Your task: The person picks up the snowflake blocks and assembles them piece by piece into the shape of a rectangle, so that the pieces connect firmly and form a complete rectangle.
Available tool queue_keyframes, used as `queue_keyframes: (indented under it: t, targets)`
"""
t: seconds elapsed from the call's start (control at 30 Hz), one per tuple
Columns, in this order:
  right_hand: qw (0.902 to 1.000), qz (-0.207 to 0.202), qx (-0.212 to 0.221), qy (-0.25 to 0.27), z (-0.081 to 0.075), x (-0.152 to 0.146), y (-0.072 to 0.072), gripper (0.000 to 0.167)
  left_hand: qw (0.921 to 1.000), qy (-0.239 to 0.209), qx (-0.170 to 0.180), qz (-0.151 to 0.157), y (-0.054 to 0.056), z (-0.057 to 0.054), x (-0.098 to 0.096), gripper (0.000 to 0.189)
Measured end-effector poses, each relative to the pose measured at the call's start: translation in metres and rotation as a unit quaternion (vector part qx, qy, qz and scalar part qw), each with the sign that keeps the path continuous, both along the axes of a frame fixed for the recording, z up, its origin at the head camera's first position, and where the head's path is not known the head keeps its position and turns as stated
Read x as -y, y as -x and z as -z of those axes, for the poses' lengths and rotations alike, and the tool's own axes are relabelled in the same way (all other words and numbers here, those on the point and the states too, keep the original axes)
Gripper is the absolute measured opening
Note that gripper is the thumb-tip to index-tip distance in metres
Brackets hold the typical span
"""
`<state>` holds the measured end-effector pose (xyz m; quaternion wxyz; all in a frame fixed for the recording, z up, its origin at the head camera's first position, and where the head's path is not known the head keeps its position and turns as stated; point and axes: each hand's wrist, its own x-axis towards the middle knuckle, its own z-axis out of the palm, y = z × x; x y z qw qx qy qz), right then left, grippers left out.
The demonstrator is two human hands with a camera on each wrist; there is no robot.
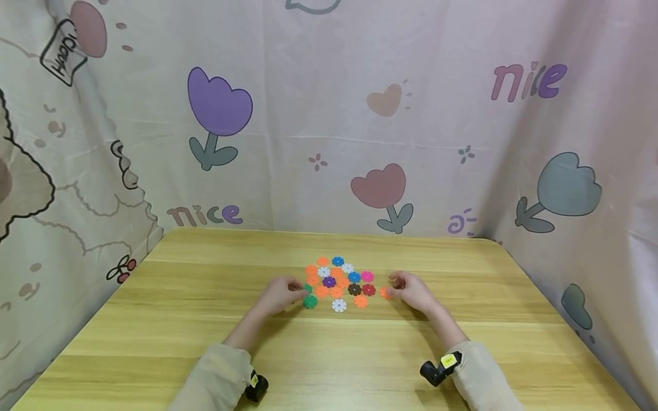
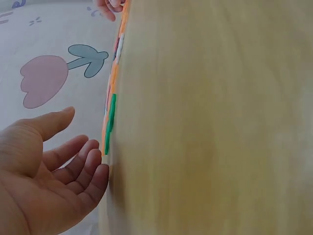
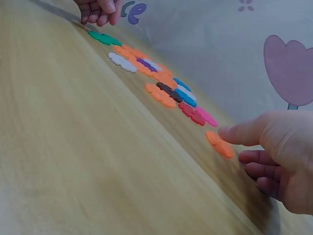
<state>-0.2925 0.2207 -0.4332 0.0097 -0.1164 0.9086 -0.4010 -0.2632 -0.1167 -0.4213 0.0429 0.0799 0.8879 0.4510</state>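
Several flat, notched plastic snowflake discs lie spread on the wooden table, some overlapping. My left hand (image 1: 284, 294) rests at the left end of the spread, fingers loosely bent and holding nothing, right beside two green discs (image 1: 310, 302). At the right end my right hand (image 1: 411, 291) is by a lone orange disc (image 3: 219, 144); its thumb tip is right at that disc's edge, with the other fingers relaxed beyond. Between the hands are a purple disc (image 1: 329, 282), a black disc (image 1: 354, 289), a red disc (image 1: 368, 290), a pink disc (image 1: 367, 276) and a white disc (image 1: 338, 306).
The wooden table (image 1: 329, 359) runs back to a printed cloth curtain (image 1: 308, 114) that hangs behind it and along both sides. Small black cameras, the left one (image 1: 257, 388) and the right one (image 1: 437, 372), sit at the sleeve cuffs.
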Motion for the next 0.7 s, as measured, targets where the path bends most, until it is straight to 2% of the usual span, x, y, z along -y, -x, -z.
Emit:
queue_keyframes:
  t: [0.17, 0.4, 0.7]
  targets:
    - [0.9997, -0.021, -0.008, -0.012, 0.0002, 0.0010, -0.0020, 0.039, 0.9996, -0.006, 0.023, 0.015, -0.0014, 0.0003, -0.0020, 0.026]
    - [0.9992, -0.030, -0.006, -0.024, -0.0027, 0.0015, -0.0031, 0.030, 0.9980, -0.021, 0.043, 0.040, -0.0026, -0.0031, -0.0053, 0.023]
    - [0.9992, -0.028, -0.009, -0.026, 0.0001, 0.0011, -0.0028, 0.027, 0.9970, -0.037, 0.063, 0.025, -0.0060, -0.0077, -0.0100, 0.032]
